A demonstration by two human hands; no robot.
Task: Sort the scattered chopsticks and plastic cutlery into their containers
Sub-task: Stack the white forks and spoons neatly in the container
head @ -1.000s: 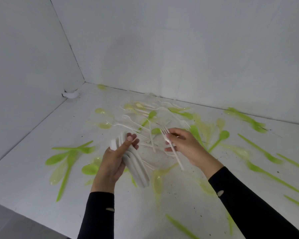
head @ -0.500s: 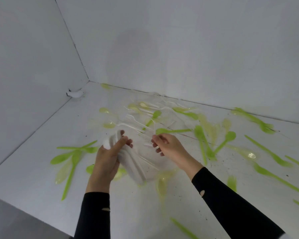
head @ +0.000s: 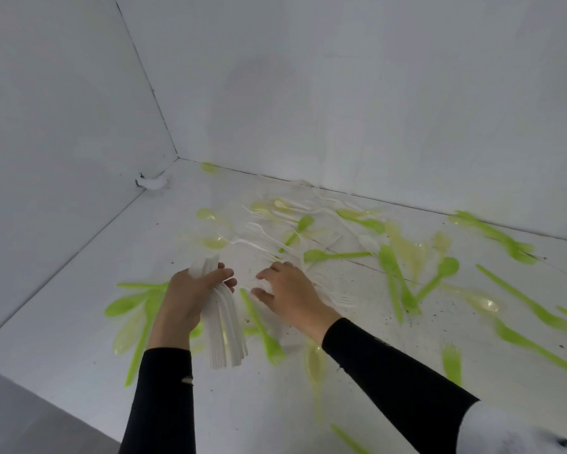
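Surface: white table [head: 62, 348], walled corner, green cutlery [head: 393, 276] scattered.
Left hand [head: 190, 296]: grips white stack [head: 226, 339], likely bundled for one drop (no container visible).
Right hand [head: 292, 296]: loose, empty, reaching toward forks [head: 342, 300].

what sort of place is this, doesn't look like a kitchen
Probably a staged work booth, not a kitchen: bare white walls meet in a corner around a white surface strewn with loose green cutlery, and the left hand grips a bundle of white cutlery.
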